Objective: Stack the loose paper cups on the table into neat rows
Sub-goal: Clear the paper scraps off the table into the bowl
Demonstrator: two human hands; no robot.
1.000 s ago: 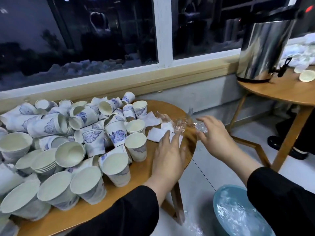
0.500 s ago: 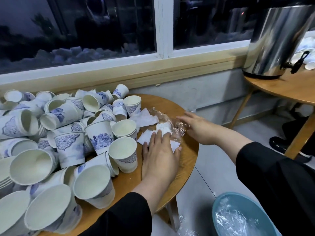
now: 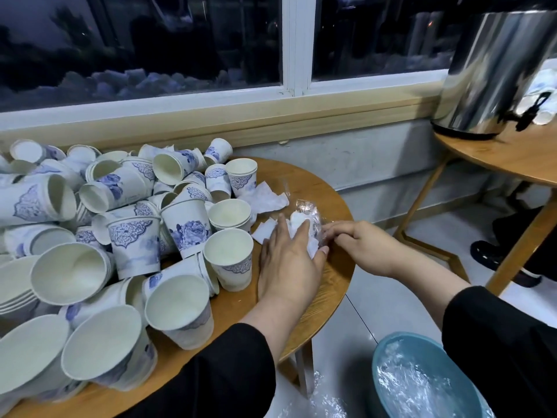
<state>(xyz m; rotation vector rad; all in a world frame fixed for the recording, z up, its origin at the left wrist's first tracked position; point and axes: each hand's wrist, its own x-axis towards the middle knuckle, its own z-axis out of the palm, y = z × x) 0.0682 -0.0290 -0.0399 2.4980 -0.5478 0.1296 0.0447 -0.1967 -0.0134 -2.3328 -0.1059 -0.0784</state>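
A jumbled heap of white paper cups with blue flower prints (image 3: 132,236) covers the left and middle of the round wooden table (image 3: 334,267). Some stand upright, many lie on their sides, a few are nested. At the table's right side lie white paper scraps (image 3: 268,200) and a clear plastic wrapper (image 3: 307,212). My left hand (image 3: 289,260) rests flat on the scraps, fingers spread over the white paper. My right hand (image 3: 358,242) lies beside it and pinches the edge of the plastic wrapper.
A blue bin (image 3: 422,378) lined with clear plastic stands on the floor below right. A second wooden table (image 3: 512,158) at right carries a steel water urn (image 3: 488,70). A window sill (image 3: 211,116) runs behind. A dark shoe (image 3: 494,251) shows under the right table.
My left hand has slid forward onto the paper scraps. My right hand has come in from past the table's edge to the plastic wrapper. The cups have not moved.
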